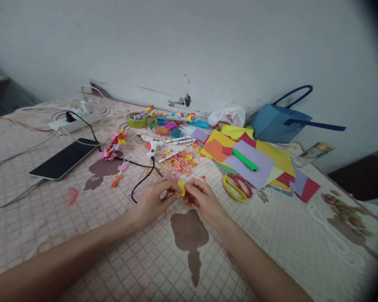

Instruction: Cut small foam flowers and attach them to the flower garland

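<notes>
Between my two hands, above the middle of the table, is a small piece of yellow paper. My left hand pinches its left side. The fingers of my right hand are closed on its right edge. Just beyond my hands lies a heap of colourful paper scraps. A white hot glue gun rests behind my left hand, its black cord curving towards me. To the right of my right hand are scissors with yellow and red handles.
Coloured paper sheets with a green marker spread at right, before a blue bag. At left lie a phone, a power strip and a pink flower strand. A tape roll sits near the wall.
</notes>
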`<action>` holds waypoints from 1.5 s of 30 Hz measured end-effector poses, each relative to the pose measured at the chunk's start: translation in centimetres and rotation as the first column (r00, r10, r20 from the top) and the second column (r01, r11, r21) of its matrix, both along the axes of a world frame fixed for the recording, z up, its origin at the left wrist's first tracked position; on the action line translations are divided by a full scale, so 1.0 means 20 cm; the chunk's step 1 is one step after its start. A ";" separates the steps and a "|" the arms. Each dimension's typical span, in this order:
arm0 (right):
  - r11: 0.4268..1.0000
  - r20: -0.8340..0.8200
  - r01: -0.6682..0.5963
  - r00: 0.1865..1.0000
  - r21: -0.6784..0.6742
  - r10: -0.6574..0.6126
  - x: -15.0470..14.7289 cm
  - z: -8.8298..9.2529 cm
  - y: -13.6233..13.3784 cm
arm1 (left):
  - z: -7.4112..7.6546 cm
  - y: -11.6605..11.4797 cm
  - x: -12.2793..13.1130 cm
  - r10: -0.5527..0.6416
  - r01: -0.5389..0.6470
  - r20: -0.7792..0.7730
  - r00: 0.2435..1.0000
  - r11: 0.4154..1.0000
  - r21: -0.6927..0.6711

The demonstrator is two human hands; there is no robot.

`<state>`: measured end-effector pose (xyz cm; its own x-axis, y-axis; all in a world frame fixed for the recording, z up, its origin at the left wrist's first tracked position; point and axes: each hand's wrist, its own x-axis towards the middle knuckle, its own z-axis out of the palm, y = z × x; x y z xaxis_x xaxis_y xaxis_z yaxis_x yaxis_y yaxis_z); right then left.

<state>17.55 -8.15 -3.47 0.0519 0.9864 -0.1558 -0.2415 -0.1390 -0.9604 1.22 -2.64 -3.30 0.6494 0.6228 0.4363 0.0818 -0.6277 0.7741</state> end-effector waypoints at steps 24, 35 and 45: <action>0.998 0.045 -0.046 0.998 0.043 0.044 0.01 -0.03 0.01 | -0.02 0.01 0.02 -0.005 0.131 0.202 0.979 0.776 -0.617; 0.990 0.146 -0.081 0.987 0.112 0.065 0.00 -0.04 0.00 | -0.04 0.02 0.03 0.111 0.079 0.221 0.969 0.708 -0.702; 0.989 0.220 -0.062 0.975 0.137 0.031 0.00 -0.05 0.00 | -0.04 0.02 0.02 0.112 0.051 0.179 0.977 0.699 -0.713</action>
<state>17.65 -8.24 -4.45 0.0223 0.9997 -0.0042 -0.0220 -0.0037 -0.9998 1.69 -2.33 -4.02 0.5771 0.8161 -0.0319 -0.1107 0.1169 0.9870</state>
